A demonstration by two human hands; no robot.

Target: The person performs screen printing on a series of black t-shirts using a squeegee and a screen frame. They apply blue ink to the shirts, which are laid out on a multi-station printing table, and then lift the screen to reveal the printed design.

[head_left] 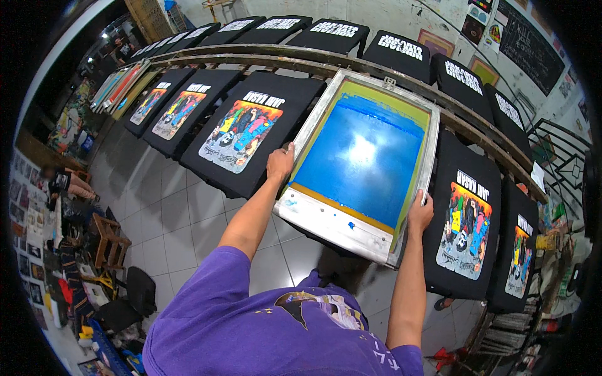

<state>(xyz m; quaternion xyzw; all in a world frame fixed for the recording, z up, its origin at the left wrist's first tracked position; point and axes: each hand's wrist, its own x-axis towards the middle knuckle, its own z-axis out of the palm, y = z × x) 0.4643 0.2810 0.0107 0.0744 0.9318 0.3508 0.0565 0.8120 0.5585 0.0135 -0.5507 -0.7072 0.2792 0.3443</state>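
Note:
My left hand (280, 161) is closed round the left side of a silver-framed printing screen (430, 131), and my right hand (421, 216) grips its right side. The screen has blue mesh with yellow-green edges and blue smears on its near pale strip. It lies over a platen in a row of black T-shirts, whose fabric beneath it is mostly hidden. Just left of it is a shirt (244, 131) with a colourful group illustration and white lettering; a matching shirt (464, 225) is just right of it.
A rail (462, 103) separates this row from black shirts (328, 34) with white lettering behind. Stacked boards (116, 84) stand far left. At lower left are a seated person (75, 185), a wooden stool (108, 241) and a black chair (137, 294). A metal railing (555, 153) is at right.

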